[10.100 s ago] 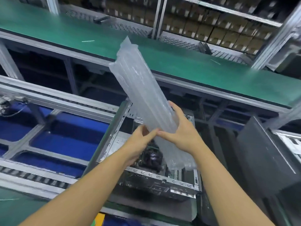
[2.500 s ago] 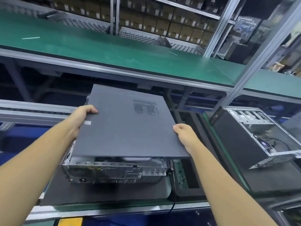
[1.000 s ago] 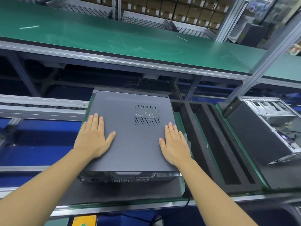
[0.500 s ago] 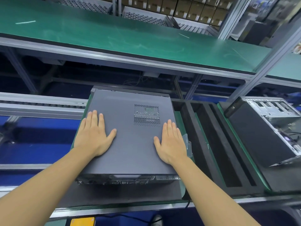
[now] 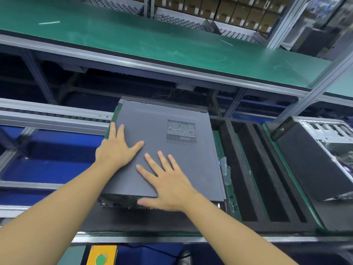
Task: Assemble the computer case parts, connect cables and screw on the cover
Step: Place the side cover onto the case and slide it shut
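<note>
Cover: dark grey sheet-metal panel [image 5: 152, 129], lying flat on the computer case [image 5: 118, 202] at the centre of the frame, its near edge just above the case's rear panel.
Handling: probably stiff, thin and light. The smooth paint may let palms slide. Best taken by its two long side edges, or pushed with flat palms clear of the vent grille [image 5: 181, 134].
Left grip [image 5: 116, 150]: open, fingers straight, palm flat at the cover's left edge.
Right grip [image 5: 170, 184]: open, fingers spread flat on the cover's near middle, thumb at the near edge.
Screws: none visible, so the cover is probably not yet fastened.
Case: likely heavy. It rests on a dark mat [image 5: 114, 220] on the bench.
Right of the case: slotted black foam tray [image 5: 248, 169], then a second case [image 5: 305, 159], open.
Top of the frame: green shelf [image 5: 152, 41].
</note>
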A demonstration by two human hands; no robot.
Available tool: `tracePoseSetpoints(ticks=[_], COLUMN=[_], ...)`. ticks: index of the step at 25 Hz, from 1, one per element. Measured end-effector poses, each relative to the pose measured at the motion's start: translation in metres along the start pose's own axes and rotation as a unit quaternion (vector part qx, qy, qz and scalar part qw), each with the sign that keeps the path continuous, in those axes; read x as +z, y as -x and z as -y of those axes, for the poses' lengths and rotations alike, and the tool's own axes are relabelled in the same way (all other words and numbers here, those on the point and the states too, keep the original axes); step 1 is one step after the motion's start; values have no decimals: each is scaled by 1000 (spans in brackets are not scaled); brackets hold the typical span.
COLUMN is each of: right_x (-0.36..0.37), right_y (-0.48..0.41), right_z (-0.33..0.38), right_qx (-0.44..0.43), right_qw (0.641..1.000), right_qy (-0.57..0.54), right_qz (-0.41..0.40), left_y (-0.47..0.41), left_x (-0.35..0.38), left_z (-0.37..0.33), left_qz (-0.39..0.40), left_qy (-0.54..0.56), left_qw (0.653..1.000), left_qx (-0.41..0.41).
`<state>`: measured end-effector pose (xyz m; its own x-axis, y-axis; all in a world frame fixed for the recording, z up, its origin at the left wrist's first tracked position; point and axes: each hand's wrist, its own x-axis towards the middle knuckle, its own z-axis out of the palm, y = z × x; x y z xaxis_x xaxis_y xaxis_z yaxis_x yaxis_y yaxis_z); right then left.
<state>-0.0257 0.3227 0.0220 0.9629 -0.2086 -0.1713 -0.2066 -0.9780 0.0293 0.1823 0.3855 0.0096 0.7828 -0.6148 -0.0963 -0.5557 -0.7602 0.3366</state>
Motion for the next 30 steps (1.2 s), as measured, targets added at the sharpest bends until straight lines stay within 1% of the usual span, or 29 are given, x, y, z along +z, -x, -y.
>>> tracePoseSetpoints(ticks=[3, 10, 11, 13, 15, 16, 17, 18, 20, 21, 22, 24, 25, 26, 30], right_x=[0, -7, -8, -7, -3, 0, 3, 5, 5, 2, 0, -1, -1, 1, 9], right_y=[0, -5, -5, -3, -1, -1, 0, 1, 2, 2, 2, 2, 2, 1, -5], right_z=[-2, -11, -12, -9, -4, -4, -6, -11, -29, -42, -57, -86, -98, -106, -116], right_qx=[-5, -9, -6, -3, -3, -9, -18, -32, -54, -45, -12, 104, 155, 182, 179], right_qw=[1000, 999, 1000, 1000, 1000, 1000, 1000, 999, 998, 999, 999, 991, 984, 980, 982], right_qy=[5, -3, -3, -1, 2, 2, 2, 3, -5, -22, -46, -88, -91, -85, -63], right_qz=[14, 31, 30, 25, 12, 2, -4, -7, -8, -6, -2, 0, -1, -4, -14], left_y=[-2, 3, 3, 2, -10, -21, -35, -49, -75, -86, -97, -113, -123, -133, -170], left_x=[-2, 2, 2, -1, -8, -13, -19, -23, -22, -18, -12, -1, 4, 7, 20], left_z=[1, -6, -7, -9, -14, -22, -34, -49, -85, -102, -117, -135, -139, -141, -144], left_qz=[-9, -18, -17, 10, 19, 8, 2, 10, 57, 81, 100, 120, 121, 116, 88], left_qy=[39, 11, 4, -13, -73, -110, -127, -127, -122, -123, -125, -137, -147, -160, -169], left_qw=[999, 999, 1000, 999, 997, 994, 991, 988, 975, 969, 967, 966, 966, 964, 958], left_qx=[-25, -25, -23, -32, -31, -12, 27, 83, 178, 198, 201, 182, 177, 179, 216])
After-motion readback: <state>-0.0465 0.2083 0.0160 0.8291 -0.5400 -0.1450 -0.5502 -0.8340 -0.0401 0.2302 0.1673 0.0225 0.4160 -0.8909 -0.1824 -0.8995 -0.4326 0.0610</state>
